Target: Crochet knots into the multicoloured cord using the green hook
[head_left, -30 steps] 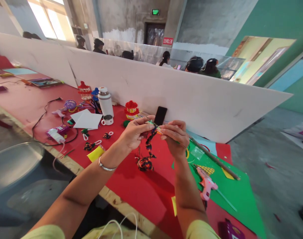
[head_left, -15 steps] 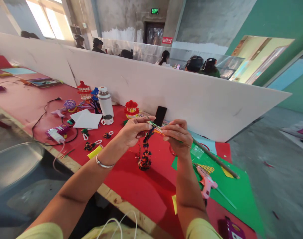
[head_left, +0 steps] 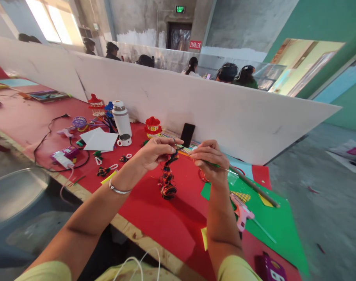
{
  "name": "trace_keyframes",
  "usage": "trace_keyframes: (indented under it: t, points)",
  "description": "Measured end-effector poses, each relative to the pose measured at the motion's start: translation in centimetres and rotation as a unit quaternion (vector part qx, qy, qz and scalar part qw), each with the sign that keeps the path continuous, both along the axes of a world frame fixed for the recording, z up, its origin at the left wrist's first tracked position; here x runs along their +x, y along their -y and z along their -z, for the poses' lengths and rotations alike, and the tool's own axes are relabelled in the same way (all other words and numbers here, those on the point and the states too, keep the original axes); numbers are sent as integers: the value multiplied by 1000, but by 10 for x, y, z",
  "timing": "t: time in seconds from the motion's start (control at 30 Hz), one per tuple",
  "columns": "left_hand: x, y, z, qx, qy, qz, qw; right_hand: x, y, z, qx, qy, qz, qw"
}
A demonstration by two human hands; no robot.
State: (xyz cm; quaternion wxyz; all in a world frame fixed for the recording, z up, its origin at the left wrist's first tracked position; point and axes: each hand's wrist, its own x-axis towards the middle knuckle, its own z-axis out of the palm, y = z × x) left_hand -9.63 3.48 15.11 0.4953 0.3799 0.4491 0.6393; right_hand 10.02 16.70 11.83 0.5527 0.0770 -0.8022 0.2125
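Observation:
Both hands are raised over the red table (head_left: 154,218). My left hand (head_left: 154,153) pinches the top of a twisted black, orange and red braided cord (head_left: 167,180), which hangs down to a coiled knot just above the table. My right hand (head_left: 209,160) is closed too, pinching the cord's upper end together with a thin green stick that points to the right. The fingertips of the two hands almost touch. A silver bangle (head_left: 116,189) sits on my left wrist.
A white flask (head_left: 121,118) with its cup, white paper (head_left: 98,140), small craft lanterns (head_left: 152,127), a black phone (head_left: 187,134) leaning on the white partition (head_left: 195,105), cables, a pink glue gun (head_left: 241,212) on a green sheet (head_left: 271,226). People sit beyond the partition.
The hanging cord has twisted and swung slightly left, its knot turning. Both hands have kept their pinch and shifted only a little.

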Motion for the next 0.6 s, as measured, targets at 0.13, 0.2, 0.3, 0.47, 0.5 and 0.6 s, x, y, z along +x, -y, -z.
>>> trace_keyframes:
  t: [0.13, 0.2, 0.3, 0.47, 0.5, 0.6]
  points:
    - [-1, 0, 1, 9, -11, 5, 1000, 0, 1, 1, -52, 11, -27, 998]
    - [-1, 0, 3, 12, -4, 4, 1000, -4, 0, 4, -84, 6, -46, 995]
    - [1, -2, 5, 25, 12, 0, 1000, -14, -3, 11, -125, -22, -63, 990]
    - [7, -5, 6, 45, 15, -4, 999, -28, 1, 17, -129, -28, -51, 990]
    - [8, -5, 6, 47, 13, -4, 999, -30, 3, 17, -130, -29, -44, 990]
    - [12, -5, 7, 51, 3, -11, 999, -34, 8, 20, -137, -50, -21, 989]
